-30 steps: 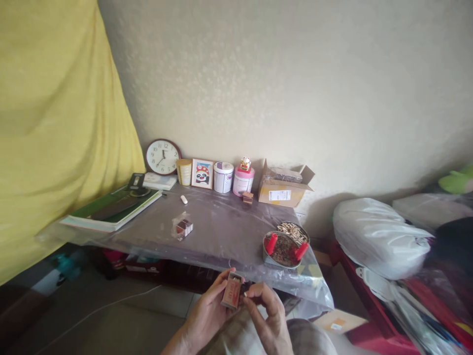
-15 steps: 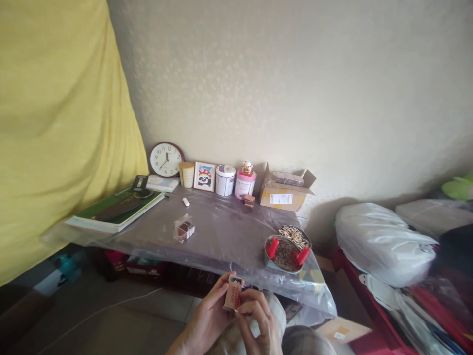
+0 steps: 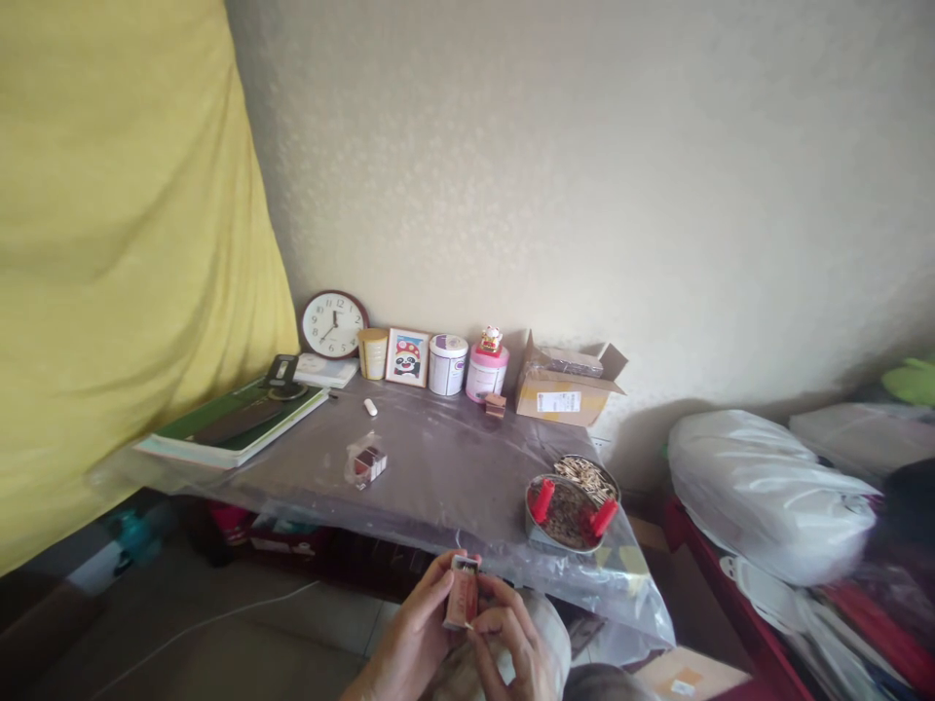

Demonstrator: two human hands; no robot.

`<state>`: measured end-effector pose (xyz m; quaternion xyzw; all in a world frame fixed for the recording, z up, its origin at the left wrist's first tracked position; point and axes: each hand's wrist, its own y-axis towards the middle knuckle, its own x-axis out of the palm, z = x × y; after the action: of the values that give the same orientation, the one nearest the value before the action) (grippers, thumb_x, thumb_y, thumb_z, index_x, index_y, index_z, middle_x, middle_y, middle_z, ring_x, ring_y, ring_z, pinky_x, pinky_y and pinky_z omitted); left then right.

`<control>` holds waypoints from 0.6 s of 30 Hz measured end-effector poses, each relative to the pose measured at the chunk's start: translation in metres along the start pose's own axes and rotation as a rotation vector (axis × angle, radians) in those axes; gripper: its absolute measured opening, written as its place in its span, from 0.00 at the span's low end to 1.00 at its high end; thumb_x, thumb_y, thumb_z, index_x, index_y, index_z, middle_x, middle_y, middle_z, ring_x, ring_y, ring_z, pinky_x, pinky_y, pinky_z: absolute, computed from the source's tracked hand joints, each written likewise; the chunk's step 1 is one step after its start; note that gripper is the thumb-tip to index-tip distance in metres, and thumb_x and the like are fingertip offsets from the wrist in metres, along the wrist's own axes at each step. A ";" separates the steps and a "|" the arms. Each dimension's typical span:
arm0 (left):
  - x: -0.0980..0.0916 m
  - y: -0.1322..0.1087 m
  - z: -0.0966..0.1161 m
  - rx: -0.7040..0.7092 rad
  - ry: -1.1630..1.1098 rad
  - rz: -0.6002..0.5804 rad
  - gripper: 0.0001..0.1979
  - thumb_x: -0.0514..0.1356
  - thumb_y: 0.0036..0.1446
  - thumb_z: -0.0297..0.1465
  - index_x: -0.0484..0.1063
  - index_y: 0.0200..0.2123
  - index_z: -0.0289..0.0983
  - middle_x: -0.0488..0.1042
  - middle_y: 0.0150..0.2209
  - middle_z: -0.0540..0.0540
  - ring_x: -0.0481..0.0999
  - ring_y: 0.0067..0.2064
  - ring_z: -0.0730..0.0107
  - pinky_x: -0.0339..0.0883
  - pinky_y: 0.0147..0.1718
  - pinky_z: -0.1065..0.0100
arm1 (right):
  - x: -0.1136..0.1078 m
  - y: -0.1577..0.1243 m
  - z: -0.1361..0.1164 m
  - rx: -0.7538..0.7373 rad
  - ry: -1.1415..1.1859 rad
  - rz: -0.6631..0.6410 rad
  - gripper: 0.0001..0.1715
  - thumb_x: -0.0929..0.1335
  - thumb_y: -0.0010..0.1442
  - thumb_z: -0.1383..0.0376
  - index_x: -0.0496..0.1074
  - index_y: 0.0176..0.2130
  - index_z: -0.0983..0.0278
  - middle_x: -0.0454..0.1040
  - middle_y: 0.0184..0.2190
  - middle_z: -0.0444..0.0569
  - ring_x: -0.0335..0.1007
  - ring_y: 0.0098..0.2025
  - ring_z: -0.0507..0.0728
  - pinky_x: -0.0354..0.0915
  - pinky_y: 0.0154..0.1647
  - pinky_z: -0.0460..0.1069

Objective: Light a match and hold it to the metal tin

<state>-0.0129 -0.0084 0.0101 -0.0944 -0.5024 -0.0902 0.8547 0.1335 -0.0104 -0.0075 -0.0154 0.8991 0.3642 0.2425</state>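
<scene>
My left hand (image 3: pixel 413 633) holds a small pink matchbox (image 3: pixel 462 594) upright, low in the view, in front of the table's near edge. My right hand (image 3: pixel 511 643) is closed in a pinch against the box's lower right side; what it pinches is too small to make out. On the plastic-covered table (image 3: pixel 438 467), a round metal tin (image 3: pixel 566 506) with red handles holds matchsticks at the right. A plastic-wrapped pack of matchboxes (image 3: pixel 365 461) lies near the table's middle.
Along the wall stand a clock (image 3: pixel 334 324), a framed picture (image 3: pixel 407 356), two canisters (image 3: pixel 447 364) and an open cardboard box (image 3: pixel 566 389). Books (image 3: pixel 234 428) lie at the table's left by a yellow curtain (image 3: pixel 117 253). A white bag (image 3: pixel 766 492) sits at right.
The camera has tilted up a little, so both hands sit lower in the frame. My right hand's fingers have closed in on the matchbox's lower side.
</scene>
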 end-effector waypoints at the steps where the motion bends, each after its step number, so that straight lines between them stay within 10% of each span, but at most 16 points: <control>1: 0.001 -0.001 0.000 0.001 0.008 -0.001 0.11 0.54 0.62 0.31 0.75 0.44 0.40 0.77 0.45 0.44 0.74 0.43 0.66 0.62 0.45 0.64 | -0.001 0.000 0.001 0.005 -0.008 -0.007 0.04 0.66 0.62 0.64 0.72 0.34 0.58 0.72 0.53 0.52 0.77 0.45 0.57 0.71 0.46 0.48; 18: 0.006 0.000 -0.003 -0.065 0.018 -0.022 0.08 0.61 0.57 0.35 0.77 0.34 0.37 0.75 0.33 0.47 0.70 0.35 0.69 0.62 0.42 0.64 | -0.004 -0.001 0.010 0.033 0.056 -0.066 0.03 0.69 0.57 0.66 0.73 0.34 0.57 0.74 0.51 0.50 0.78 0.43 0.58 0.72 0.35 0.45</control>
<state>-0.0076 -0.0094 0.0146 -0.1157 -0.4926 -0.1168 0.8546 0.1416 -0.0050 -0.0123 -0.0513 0.9103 0.3407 0.2293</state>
